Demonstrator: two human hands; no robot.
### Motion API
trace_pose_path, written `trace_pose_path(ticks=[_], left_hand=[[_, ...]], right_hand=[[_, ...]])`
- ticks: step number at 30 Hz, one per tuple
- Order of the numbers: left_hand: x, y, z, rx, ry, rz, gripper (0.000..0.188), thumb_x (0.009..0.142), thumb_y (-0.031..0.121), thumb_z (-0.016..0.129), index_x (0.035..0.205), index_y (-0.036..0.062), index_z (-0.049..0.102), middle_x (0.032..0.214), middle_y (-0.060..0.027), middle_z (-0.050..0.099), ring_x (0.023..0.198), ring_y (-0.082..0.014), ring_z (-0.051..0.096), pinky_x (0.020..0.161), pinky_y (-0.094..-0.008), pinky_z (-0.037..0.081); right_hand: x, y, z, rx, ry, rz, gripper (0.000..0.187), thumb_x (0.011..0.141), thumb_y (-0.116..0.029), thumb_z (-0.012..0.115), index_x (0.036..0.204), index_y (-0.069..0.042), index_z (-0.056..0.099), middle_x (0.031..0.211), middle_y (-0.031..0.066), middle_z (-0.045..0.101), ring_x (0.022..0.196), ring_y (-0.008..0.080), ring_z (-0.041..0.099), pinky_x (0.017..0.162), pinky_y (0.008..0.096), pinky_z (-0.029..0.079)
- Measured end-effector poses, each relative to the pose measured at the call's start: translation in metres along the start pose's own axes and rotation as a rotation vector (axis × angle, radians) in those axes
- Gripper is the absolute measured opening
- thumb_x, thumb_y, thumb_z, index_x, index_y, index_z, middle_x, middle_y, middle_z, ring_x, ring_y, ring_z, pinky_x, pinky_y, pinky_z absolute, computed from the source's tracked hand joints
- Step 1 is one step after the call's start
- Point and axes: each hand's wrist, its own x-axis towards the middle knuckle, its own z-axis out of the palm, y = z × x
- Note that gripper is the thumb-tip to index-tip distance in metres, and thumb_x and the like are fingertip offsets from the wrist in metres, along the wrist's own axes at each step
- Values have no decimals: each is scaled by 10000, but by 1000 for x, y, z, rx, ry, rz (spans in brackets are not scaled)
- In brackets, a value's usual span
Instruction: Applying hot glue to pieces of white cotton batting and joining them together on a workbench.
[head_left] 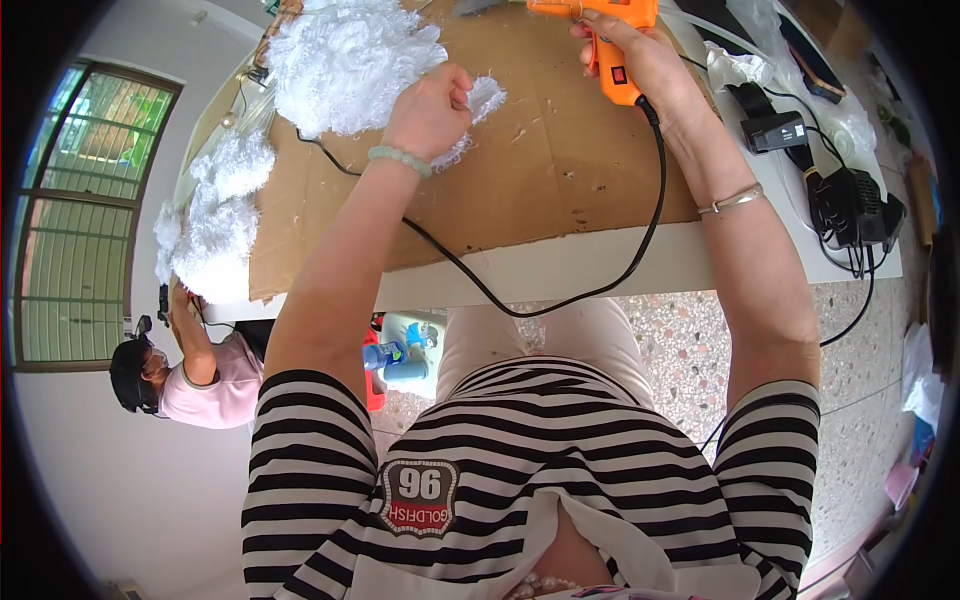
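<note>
In my right hand [645, 65] is an orange hot glue gun [622, 72], fingers wrapped round its handle. A black cord runs down from the gun, loops past the table edge and passes under my left forearm. My left hand [432, 108] is closed, its fingers curled in, above the cardboard. White fluffy trim [486, 97] shows beside and beneath its fingers; whether they grip it is hidden. Just left of that hand lies a big heap of white fluffy trim [345, 65].
Brown cardboard [560, 180] covers the white table [560, 265]. More white fluffy material [220, 225] lies along the left edge. Black adapters [848, 205] with cables and a phone [812, 65] are at the right. Another person [195, 375] in pink works at the far left.
</note>
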Motion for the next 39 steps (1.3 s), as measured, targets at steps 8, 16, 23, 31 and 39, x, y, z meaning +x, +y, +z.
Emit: trace_pose_path(ticks=[8,16,23,31,39], left_hand=[[4,29,5,95,116,1,151,732,209,623,759,60,622,724,-84,633,764,-247,595,679,-366,491],[10,16,20,324,159,81,195,687,225,684,680,38,628,747,-138,636,699,-283,596,659,-389,478],[4,7,18,113,182,-65,158,685,153,698,799,55,648,945,-137,638,832,-275,588,746,-381,473],[9,-5,2,431,55,507,146,741,134,646,883,125,683,860,-45,667,955,-248,543,826,-400,405],[-3,3,-6,213,40,407,176,802,70,550,948,82,647,795,-82,658,790,-240,596,746,-336,452]], right_hand=[[2,2,-5,23,11,-26,291,881,-312,544,936,-32,604,698,18,593,642,97,555,609,220,445],[8,5,-8,52,-21,-28,284,885,-299,538,944,-27,599,701,27,592,643,104,557,618,224,447],[5,2,-7,8,-38,-37,281,887,-283,541,969,-19,591,719,33,598,653,104,559,627,231,455],[6,4,-8,48,-40,-8,296,885,-287,547,996,-16,589,746,35,603,649,103,557,628,231,460],[7,4,-9,36,-37,8,298,883,-282,553,1006,-13,587,765,36,607,648,107,558,627,235,464]])
